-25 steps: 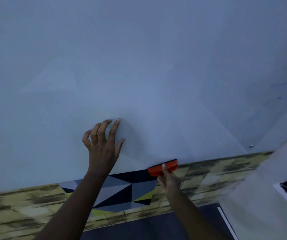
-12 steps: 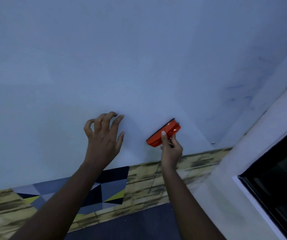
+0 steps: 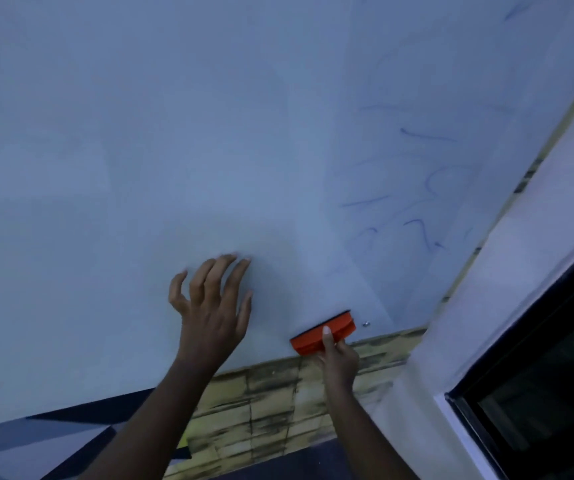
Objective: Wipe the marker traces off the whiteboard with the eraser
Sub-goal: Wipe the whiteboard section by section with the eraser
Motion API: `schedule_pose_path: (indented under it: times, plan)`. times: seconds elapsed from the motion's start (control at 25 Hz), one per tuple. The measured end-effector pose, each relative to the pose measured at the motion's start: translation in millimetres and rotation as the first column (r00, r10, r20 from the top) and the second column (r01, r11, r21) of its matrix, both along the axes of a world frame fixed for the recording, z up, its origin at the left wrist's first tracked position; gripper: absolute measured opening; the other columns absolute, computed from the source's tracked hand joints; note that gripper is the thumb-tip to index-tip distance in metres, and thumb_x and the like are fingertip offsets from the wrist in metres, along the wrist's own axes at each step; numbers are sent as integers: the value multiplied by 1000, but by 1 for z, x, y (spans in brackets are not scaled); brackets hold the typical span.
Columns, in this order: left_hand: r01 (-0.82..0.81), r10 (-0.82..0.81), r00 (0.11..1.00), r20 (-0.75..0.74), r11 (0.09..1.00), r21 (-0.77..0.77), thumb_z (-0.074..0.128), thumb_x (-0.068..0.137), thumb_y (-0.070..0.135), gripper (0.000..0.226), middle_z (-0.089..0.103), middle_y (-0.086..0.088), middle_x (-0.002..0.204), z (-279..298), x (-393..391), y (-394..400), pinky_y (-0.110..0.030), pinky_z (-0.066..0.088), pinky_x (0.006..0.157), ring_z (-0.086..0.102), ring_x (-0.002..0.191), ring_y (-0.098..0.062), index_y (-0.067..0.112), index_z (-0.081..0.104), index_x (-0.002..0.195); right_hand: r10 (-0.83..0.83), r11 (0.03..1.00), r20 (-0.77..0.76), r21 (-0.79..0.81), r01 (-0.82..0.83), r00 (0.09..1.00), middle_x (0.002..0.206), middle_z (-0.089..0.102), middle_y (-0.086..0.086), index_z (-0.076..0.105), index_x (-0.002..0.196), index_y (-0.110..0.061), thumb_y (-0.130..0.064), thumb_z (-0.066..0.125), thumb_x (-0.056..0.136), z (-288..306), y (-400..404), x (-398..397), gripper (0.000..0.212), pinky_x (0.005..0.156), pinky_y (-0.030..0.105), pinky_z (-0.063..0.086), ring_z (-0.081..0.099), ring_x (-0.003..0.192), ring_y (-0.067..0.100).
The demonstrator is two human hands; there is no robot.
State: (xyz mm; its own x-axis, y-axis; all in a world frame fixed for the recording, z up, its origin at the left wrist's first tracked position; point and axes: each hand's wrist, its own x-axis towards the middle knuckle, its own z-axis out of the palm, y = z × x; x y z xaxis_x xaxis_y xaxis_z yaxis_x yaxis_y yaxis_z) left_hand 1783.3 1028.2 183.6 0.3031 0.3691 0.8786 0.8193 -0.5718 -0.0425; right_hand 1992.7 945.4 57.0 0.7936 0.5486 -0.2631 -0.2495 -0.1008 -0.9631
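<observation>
Orange plastic shows under the right hand's (image 3: 339,358) fingers (image 3: 327,336), which pinch the eraser (image 3: 323,332) against the whiteboard (image 3: 174,150) close to its lower edge, the eraser tilted up toward two o'clock. At nine o'clock from it, the left hand (image 3: 211,313) holds nothing, its fingers spread and bent, tips touching the board. Faint blue marker traces (image 3: 420,216) lie toward one o'clock. Yellowish brick-patterned wall (image 3: 271,410) runs below.

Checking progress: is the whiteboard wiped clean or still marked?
Still marked. Faint blue marker traces remain on the whiteboard, up-right of the eraser gripped by the right hand.
</observation>
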Motion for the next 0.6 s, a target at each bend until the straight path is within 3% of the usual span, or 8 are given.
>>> schedule_pose_path:
  times: [0.04,0.16,0.24,0.32,0.36,0.52,0.6]
  plan:
    - [-16,16,999,35,1000,-2,69,101,30,50,52,-10,147,-3,10,-1,-63,34,111,46,137,-30,12,62,147,41,999,0,16,-41,999,70,73,7,75,68,-18,-79,76,68,1,-3,8,61,77,54,61,74,79,34]
    - [-53,56,997,51,998,-46,68,101,28,49,49,-10,147,-14,23,-9,-64,35,110,46,135,-30,10,62,146,63,998,-139,-13,-65,988,82,73,14,74,81,-8,-48,78,85,-6,-7,25,41,66,39,63,73,76,27]
    - [-49,51,999,18,995,-92,67,101,27,49,47,-10,148,-19,29,-18,-62,33,112,46,135,-31,9,62,146,78,994,-172,-59,-89,982,80,72,11,73,78,-11,-58,78,78,-26,-10,36,48,69,43,64,71,73,23]
    - [-39,37,999,-12,993,-108,67,100,26,49,47,-11,148,-19,30,-23,-62,33,112,46,135,-32,8,63,145,51,997,-71,-54,-55,996,75,75,3,76,76,-18,-78,77,67,-27,-13,34,61,76,51,63,73,73,21]
    - [-37,35,999,-26,994,-105,67,99,26,49,47,-12,148,-16,29,-23,-62,34,111,47,135,-32,8,63,145,5,1000,-10,-29,-5,1000,75,76,0,78,81,-21,-78,76,69,-16,-12,32,59,76,46,62,73,74,18]
    - [-39,39,999,-13,996,-79,65,102,26,47,48,-13,148,0,19,-20,-62,34,111,48,135,-34,10,62,146,-268,926,90,300,230,959,87,61,3,73,104,2,-43,74,87,67,7,21,47,68,15,50,60,74,11]
    - [-42,44,999,18,997,-61,65,103,26,47,48,-13,147,7,19,-15,-63,34,111,48,135,-34,10,60,147,-249,919,270,368,139,930,95,55,2,74,109,-7,-43,78,88,98,13,6,41,71,19,51,61,82,13]
